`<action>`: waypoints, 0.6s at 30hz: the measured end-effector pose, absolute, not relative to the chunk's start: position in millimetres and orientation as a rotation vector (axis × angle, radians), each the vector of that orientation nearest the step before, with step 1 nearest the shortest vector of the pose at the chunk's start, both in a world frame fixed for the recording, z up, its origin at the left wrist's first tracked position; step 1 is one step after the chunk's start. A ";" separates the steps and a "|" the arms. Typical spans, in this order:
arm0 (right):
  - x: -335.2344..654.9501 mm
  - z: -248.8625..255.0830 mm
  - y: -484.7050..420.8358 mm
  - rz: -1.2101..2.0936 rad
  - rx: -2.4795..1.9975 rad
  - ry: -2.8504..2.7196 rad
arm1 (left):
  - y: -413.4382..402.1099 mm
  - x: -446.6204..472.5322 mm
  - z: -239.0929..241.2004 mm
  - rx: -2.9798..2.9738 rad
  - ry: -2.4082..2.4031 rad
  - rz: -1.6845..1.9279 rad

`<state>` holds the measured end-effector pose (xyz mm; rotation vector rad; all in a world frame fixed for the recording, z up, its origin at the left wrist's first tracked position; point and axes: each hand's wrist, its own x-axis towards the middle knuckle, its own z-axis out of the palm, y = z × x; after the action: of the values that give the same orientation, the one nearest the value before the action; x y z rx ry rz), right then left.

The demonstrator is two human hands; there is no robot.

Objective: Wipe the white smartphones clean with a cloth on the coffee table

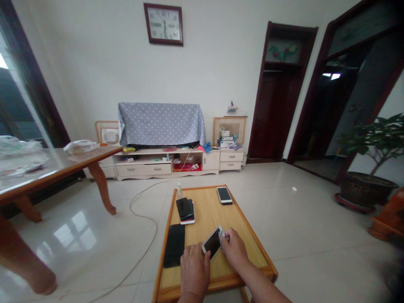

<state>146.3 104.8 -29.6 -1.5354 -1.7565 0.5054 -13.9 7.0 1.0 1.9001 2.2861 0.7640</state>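
Note:
A small wooden table (243,235) stands low in front of me. My left hand (194,267) rests on it, thumb against the lower edge of a white phone (212,243) with a dark screen, holding it down. My right hand (233,248) is closed on a small white cloth or wipe (222,234) pressed at the phone's upper right corner. A dark tablet or large phone (174,251) lies at the table's left edge. Two stacked phones (185,209) lie further back, and another white phone (224,195) sits at the far right. A small clear bottle (179,190) stands at the far left corner.
A larger wooden table (59,162) stands at the left with bags on it. A cable (148,219) trails over the tiled floor. A TV stand with a cloth-covered set (160,124) lines the far wall. A potted plant (369,185) stands at the right beside dark doorways.

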 end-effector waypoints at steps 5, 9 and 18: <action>146.2 -31.9 114.7 0.485 -1.554 -1.801 | 11.9 -9.6 -4.0 1.878 2.402 0.647; 145.3 -31.1 112.5 0.452 -1.579 -1.825 | 12.8 -7.1 -4.0 1.885 2.434 0.592; 135.1 -18.9 96.2 0.300 -1.725 -1.947 | 11.6 -3.9 -1.1 1.909 2.429 0.501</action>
<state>135.1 96.2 -18.9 -1.7252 -1.9471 0.3003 -3.9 11.6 -1.1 1.9089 2.4286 0.5006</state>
